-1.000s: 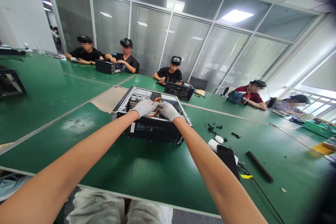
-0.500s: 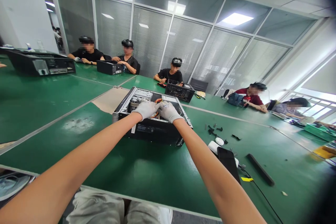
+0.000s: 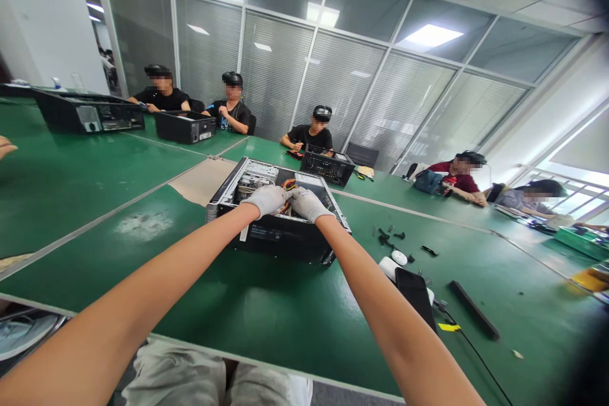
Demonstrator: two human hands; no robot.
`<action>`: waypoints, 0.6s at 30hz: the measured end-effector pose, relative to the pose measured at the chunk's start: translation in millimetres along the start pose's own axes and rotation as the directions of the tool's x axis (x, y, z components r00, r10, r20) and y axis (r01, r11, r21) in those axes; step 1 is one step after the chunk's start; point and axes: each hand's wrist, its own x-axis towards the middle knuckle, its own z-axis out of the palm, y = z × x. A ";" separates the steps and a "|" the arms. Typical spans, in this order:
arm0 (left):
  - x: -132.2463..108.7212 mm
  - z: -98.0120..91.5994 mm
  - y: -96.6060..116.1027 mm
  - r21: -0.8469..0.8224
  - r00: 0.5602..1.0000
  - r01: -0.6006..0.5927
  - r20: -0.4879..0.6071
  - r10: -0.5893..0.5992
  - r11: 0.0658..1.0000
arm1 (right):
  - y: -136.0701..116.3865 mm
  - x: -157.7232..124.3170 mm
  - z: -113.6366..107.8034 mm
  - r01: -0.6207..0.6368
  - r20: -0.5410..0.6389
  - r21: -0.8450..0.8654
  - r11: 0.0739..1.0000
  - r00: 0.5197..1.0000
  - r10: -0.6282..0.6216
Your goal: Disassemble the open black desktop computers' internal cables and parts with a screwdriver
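Observation:
An open black computer case (image 3: 276, 238) lies on its side in front of me, its metal frame and inner parts facing up. Both my hands wear pale work gloves and reach into its middle. My left hand (image 3: 269, 199) is closed, its fingertips at a bundle of red, yellow and orange cables (image 3: 288, 184). Against it from the other side, my right hand (image 3: 307, 203) pinches at the same bundle. The fingertips nearly meet, and what lies right between them is partly hidden.
Right of the case lie small black parts (image 3: 384, 240), a white round object (image 3: 399, 257), a black phone (image 3: 415, 295) and a dark strip (image 3: 474, 309). Brown cardboard (image 3: 197, 181) is behind left. Several people sit across the green table (image 3: 118, 292), some with computer cases.
My right-hand fingers have shifted slightly at the cables; my left hand stays nearly put. Across the table, a co-worker's black case has moved left and that person's hand is raised.

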 end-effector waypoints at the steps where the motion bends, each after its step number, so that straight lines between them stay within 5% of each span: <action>1: 0.3 -0.9 -1.2 0.041 0.999 -0.033 0.033 0.032 0.999 | -0.7 -1.0 -1.6 -0.001 -0.002 -0.009 1.000 1.000 0.001; 5: 4.9 -3.1 -3.9 0.213 0.990 -0.125 0.092 0.107 0.969 | -3.0 -2.2 -6.2 0.006 -0.052 -0.065 0.998 0.999 -0.009; 11: 8.7 1.7 -8.2 0.204 0.991 -0.106 0.107 0.086 0.973 | -4.1 -1.3 -7.0 0.000 -0.055 -0.055 0.998 0.998 -0.004; 18: 1.8 -3.6 -3.7 -0.003 0.986 0.148 0.077 -0.147 0.989 | -2.6 -1.2 -5.2 0.056 -0.085 0.051 0.997 0.995 -0.051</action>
